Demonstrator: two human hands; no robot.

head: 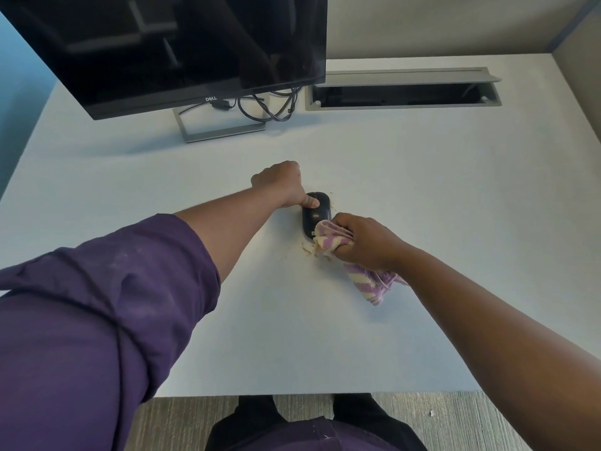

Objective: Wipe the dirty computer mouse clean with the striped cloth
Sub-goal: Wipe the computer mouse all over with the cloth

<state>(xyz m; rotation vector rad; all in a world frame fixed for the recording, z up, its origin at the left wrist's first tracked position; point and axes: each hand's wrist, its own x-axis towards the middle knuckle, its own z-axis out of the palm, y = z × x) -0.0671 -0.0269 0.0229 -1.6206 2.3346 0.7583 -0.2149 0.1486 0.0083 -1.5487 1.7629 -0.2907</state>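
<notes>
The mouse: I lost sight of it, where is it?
Head view: the mouse lies mid-desk, the left hand holding its far end, the striped cloth at its near end.

The black computer mouse (pixel 314 213) is lying flat, its nose pointing to twelve o'clock. The bunched purple-and-cream striped cloth (pixel 328 238) is touching its near end, trailing toward four o'clock.

One head-worn wide-angle view looks steeply down and forward from the near edge of the white rectangular desk (pixel 422 190), fairly close, toward the black monitor (pixel 182 43) at far left.
</notes>
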